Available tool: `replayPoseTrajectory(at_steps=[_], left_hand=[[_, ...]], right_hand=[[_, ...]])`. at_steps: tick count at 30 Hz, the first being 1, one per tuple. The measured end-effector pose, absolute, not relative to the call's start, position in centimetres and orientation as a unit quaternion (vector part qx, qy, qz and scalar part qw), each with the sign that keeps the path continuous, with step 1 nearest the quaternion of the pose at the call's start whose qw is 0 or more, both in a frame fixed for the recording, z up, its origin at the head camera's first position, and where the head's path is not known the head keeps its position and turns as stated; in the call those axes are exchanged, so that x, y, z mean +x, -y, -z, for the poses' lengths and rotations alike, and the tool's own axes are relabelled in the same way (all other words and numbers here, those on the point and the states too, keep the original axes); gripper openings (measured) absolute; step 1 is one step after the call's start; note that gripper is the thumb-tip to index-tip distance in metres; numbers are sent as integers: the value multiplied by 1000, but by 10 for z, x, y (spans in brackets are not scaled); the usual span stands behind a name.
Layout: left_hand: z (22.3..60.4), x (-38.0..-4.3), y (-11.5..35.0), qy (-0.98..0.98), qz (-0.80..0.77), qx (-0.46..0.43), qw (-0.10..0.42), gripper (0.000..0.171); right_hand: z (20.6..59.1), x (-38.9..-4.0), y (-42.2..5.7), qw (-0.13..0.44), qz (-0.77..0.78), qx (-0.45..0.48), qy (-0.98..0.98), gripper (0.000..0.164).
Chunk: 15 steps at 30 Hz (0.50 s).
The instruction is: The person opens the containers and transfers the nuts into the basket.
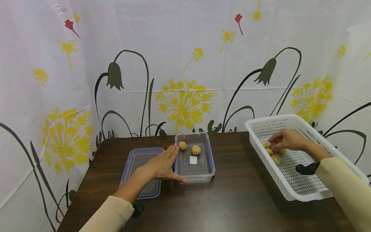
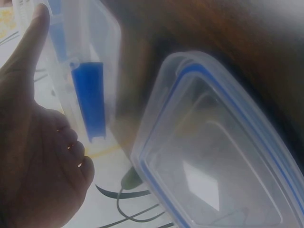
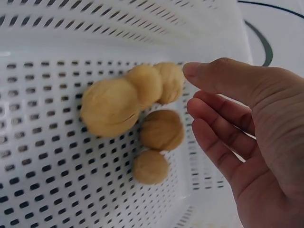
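My left hand [image 1: 163,165] has its fingers spread straight along the left side of a clear plastic container [image 1: 200,179]. Two walnuts [image 1: 195,150] lie inside that container. In the left wrist view the hand [image 2: 42,161] is beside the container's wall with a blue clip [image 2: 90,99]. Over at the right, my right hand [image 1: 288,140] reaches into a white perforated basket [image 1: 272,174]. Several walnuts [image 3: 110,108] lie in the basket. Thumb and fingers of the right hand [image 3: 266,118] are loosely bent around nothing, close beside the walnuts.
A clear lid with a blue seal [image 1: 140,164] lies left of the container, partly under my left forearm. The dark wooden table [image 1: 230,206] carries everything. Behind it hangs a flower-printed curtain [image 1: 181,51].
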State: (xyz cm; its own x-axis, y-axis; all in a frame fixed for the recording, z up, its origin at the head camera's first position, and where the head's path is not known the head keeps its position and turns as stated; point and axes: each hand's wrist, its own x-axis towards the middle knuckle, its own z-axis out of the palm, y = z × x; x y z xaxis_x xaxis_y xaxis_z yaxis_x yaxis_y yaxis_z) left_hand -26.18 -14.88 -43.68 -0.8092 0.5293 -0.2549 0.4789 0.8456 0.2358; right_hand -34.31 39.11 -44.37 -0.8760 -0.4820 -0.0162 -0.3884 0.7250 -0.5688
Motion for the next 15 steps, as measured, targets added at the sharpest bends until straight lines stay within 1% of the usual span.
replayPoseTrajectory(at_steps=[9, 15], left_hand=[[437, -262, 149, -948, -81, 264, 157, 132], [437, -261, 149, -948, -84, 263, 157, 132]], right_hand=[[427, -341, -373, 34, 302, -255, -918, 28], [413, -340, -354, 27, 301, -264, -916, 28]])
